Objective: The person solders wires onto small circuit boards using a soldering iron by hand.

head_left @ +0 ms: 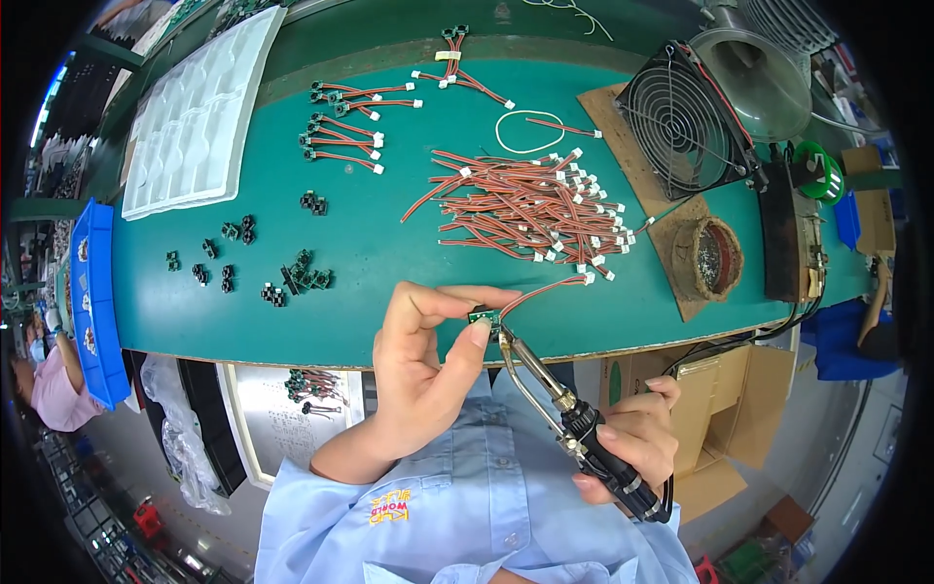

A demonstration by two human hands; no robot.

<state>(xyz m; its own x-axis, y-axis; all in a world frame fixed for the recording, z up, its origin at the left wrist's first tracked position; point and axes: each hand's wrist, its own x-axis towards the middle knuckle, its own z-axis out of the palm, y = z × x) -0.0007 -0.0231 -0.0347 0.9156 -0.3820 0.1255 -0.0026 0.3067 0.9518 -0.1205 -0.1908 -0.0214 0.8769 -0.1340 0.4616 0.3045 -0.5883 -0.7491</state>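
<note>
Between the thumb and fingers of my left hand (416, 355) is a small green circuit board (480, 316), held above the table's front edge. A red and black wire lead (547, 287) with a white connector runs from the board toward the right. My right hand (637, 443) is wrapped round the black handle of a soldering iron (582, 420), which has a thin metal tube along its side. Its tip touches or nearly touches the board where the wire meets it. Just beyond lies a big pile of loose wire leads (525, 209) with white connectors.
Loose small boards (306, 274) lie at left, finished-looking boards with wires (345, 131) farther back. A white moulded tray (199, 122) and a blue bin (92, 302) stand at left. At right are a black fan (678, 122), a round tip-cleaning pot (702, 258) and a solder spool (819, 173).
</note>
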